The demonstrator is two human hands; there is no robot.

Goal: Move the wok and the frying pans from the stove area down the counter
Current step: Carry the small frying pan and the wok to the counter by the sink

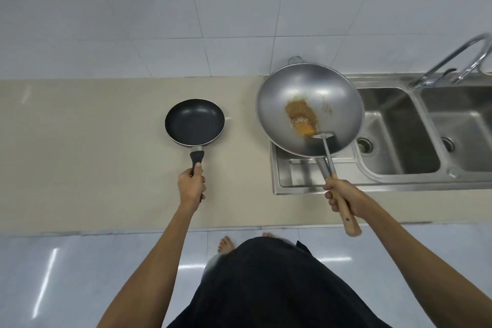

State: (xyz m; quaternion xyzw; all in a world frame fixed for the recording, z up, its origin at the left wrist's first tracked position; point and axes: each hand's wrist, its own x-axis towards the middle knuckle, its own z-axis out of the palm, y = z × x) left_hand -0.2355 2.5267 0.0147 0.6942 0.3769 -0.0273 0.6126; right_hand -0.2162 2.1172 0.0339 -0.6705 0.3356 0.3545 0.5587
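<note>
A small black non-stick frying pan sits on the beige counter, and my left hand is wrapped around its black handle. A large steel wok with brown food residue and a metal spatula inside is over the sink's drainboard, tilted slightly. My right hand grips the wok's wooden handle together with the spatula's shaft. I cannot tell whether the wok rests on the drainboard or hangs just above it.
A steel double sink with a curved faucet lies to the right of the wok. White wall tiles rise behind the counter. The counter's front edge runs just in front of my body, with my bare feet on the glossy floor below.
</note>
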